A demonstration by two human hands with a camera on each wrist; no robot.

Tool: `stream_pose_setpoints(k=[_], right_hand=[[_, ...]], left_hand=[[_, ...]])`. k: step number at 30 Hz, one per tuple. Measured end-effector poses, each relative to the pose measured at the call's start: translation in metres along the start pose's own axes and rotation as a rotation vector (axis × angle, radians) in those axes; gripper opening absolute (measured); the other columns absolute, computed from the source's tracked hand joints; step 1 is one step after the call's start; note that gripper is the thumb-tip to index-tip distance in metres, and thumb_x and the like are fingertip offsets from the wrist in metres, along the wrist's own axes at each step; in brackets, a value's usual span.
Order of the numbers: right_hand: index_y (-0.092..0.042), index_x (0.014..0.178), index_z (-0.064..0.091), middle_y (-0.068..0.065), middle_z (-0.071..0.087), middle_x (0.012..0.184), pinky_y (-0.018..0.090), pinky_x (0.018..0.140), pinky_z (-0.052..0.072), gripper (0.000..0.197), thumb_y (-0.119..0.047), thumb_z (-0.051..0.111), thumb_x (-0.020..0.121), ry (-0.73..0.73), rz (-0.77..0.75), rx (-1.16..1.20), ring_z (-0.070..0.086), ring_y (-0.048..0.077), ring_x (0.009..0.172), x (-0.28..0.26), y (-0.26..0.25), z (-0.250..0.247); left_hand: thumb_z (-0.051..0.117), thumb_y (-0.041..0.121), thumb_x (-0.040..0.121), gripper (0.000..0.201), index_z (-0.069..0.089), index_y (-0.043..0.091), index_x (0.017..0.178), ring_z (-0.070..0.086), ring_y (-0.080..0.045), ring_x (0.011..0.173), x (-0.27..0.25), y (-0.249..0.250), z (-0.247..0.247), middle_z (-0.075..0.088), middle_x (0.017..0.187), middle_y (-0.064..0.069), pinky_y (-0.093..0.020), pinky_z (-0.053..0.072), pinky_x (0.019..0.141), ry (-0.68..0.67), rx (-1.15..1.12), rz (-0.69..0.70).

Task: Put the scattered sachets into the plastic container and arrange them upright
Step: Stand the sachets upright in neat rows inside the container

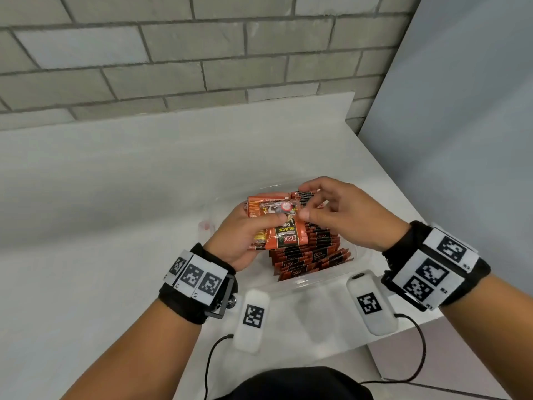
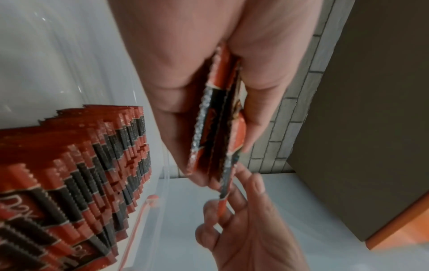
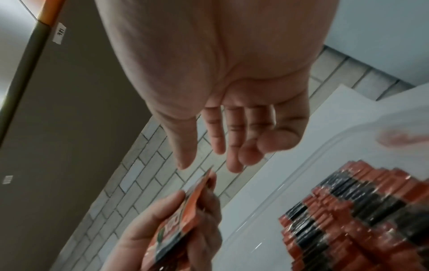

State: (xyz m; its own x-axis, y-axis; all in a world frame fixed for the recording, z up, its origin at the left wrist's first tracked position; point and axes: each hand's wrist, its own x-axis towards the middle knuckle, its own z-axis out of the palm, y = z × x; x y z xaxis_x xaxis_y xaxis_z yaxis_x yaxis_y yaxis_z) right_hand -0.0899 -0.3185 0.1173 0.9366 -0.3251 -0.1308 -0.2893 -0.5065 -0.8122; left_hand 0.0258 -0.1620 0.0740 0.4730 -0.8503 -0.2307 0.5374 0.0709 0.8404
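Observation:
My left hand [image 1: 268, 223] grips a small stack of orange-and-black sachets [image 1: 285, 238] above the clear plastic container [image 1: 317, 285]. Rows of the same sachets [image 1: 311, 255] stand on edge inside it. In the left wrist view the front sachet [image 2: 226, 176] juts out past the others in the stack. My right hand [image 1: 305, 203] is at that end, thumb on one side and fingers on the other. In the right wrist view the right hand's fingers [image 3: 232, 161] are nearly straight. There the sachet's corner [image 3: 210, 171] sits in the gap between thumb and fingers without clear contact.
The container rests on a white table [image 1: 115, 197] against a grey brick wall [image 1: 173, 67]. A grey panel [image 1: 461, 140] stands to the right, close to the table's right edge. Two white tagged devices [image 1: 252, 316] [image 1: 370, 303] with cables lie along the front edge.

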Motion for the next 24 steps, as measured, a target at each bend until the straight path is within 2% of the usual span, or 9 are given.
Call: stream_pose_setpoints(k=[3, 4, 7, 10, 14, 16, 21, 24], right_hand=[[-0.033, 0.112, 0.054, 0.007, 0.062, 0.090, 0.037, 0.065, 0.055, 0.038, -0.026, 0.072, 0.079, -0.043, 0.014, 0.130, 0.063, 0.019, 0.075, 0.003, -0.004, 0.009], [-0.031, 0.109, 0.055, 0.007, 0.062, 0.085, 0.040, 0.066, 0.055, 0.037, -0.021, 0.073, 0.079, -0.037, 0.023, 0.177, 0.064, 0.021, 0.073, 0.003, -0.004, 0.011], [-0.019, 0.102, 0.057, -0.005, 0.063, 0.067, 0.032, 0.060, 0.054, 0.030, -0.010, 0.073, 0.079, 0.026, 0.038, 0.279, 0.062, 0.014, 0.062, 0.004, -0.003, 0.012], [-0.017, 0.105, 0.059, 0.001, 0.065, 0.071, 0.029, 0.062, 0.054, 0.027, -0.008, 0.070, 0.082, 0.064, 0.025, 0.291, 0.062, 0.015, 0.065, 0.005, -0.003, 0.011], [-0.018, 0.115, 0.054, 0.002, 0.069, 0.083, 0.029, 0.060, 0.055, 0.034, -0.014, 0.069, 0.084, 0.034, 0.146, 0.430, 0.066, 0.017, 0.072, 0.004, 0.001, 0.016], [-0.013, 0.109, 0.059, 0.007, 0.071, 0.086, 0.027, 0.062, 0.057, 0.027, -0.008, 0.068, 0.084, 0.002, 0.161, 0.500, 0.068, 0.018, 0.075, 0.001, 0.004, 0.020], [-0.007, 0.093, 0.062, 0.007, 0.068, 0.075, 0.028, 0.065, 0.059, 0.008, -0.002, 0.060, 0.088, 0.143, 0.208, 0.778, 0.067, 0.016, 0.069, 0.004, 0.009, 0.016], [-0.008, 0.088, 0.060, 0.008, 0.069, 0.073, 0.024, 0.059, 0.058, 0.008, 0.000, 0.059, 0.087, 0.146, 0.203, 0.774, 0.068, 0.017, 0.065, 0.006, 0.012, 0.010]], left_hand=[[0.066, -0.003, 0.075, 0.039, 0.062, 0.009, 0.112, 0.067, -0.028, 0.092, 0.002, -0.002, 0.004, 0.069, 0.102, -0.014, -0.036, 0.057, 0.073, -0.020, -0.001, 0.021], [0.067, -0.003, 0.075, 0.039, 0.062, 0.009, 0.112, 0.067, -0.029, 0.093, 0.003, -0.002, 0.004, 0.069, 0.103, -0.015, -0.036, 0.057, 0.074, -0.015, -0.014, 0.027], [0.064, 0.006, 0.080, 0.034, 0.060, 0.007, 0.114, 0.067, -0.029, 0.092, 0.002, -0.003, 0.004, 0.068, 0.105, -0.016, -0.038, 0.058, 0.072, -0.016, -0.057, 0.025], [0.058, 0.016, 0.082, 0.039, 0.058, 0.004, 0.120, 0.068, -0.030, 0.090, 0.001, -0.003, 0.006, 0.068, 0.105, -0.017, -0.041, 0.059, 0.071, 0.014, -0.069, -0.008], [0.056, 0.013, 0.084, 0.034, 0.058, 0.008, 0.117, 0.067, -0.027, 0.092, 0.006, -0.002, 0.006, 0.067, 0.107, -0.017, -0.035, 0.059, 0.074, 0.092, -0.130, 0.110], [0.056, 0.011, 0.082, 0.030, 0.058, 0.010, 0.112, 0.068, -0.025, 0.088, 0.008, 0.000, 0.005, 0.068, 0.103, -0.015, -0.033, 0.058, 0.071, 0.091, -0.156, 0.144], [0.062, 0.001, 0.075, 0.036, 0.058, 0.010, 0.110, 0.067, -0.028, 0.085, 0.008, -0.002, 0.001, 0.068, 0.101, -0.016, -0.035, 0.058, 0.070, 0.047, -0.100, 0.119], [0.063, 0.001, 0.075, 0.034, 0.059, 0.011, 0.108, 0.067, -0.025, 0.082, 0.008, -0.005, 0.001, 0.069, 0.097, -0.013, -0.034, 0.057, 0.067, 0.017, -0.017, 0.082]])
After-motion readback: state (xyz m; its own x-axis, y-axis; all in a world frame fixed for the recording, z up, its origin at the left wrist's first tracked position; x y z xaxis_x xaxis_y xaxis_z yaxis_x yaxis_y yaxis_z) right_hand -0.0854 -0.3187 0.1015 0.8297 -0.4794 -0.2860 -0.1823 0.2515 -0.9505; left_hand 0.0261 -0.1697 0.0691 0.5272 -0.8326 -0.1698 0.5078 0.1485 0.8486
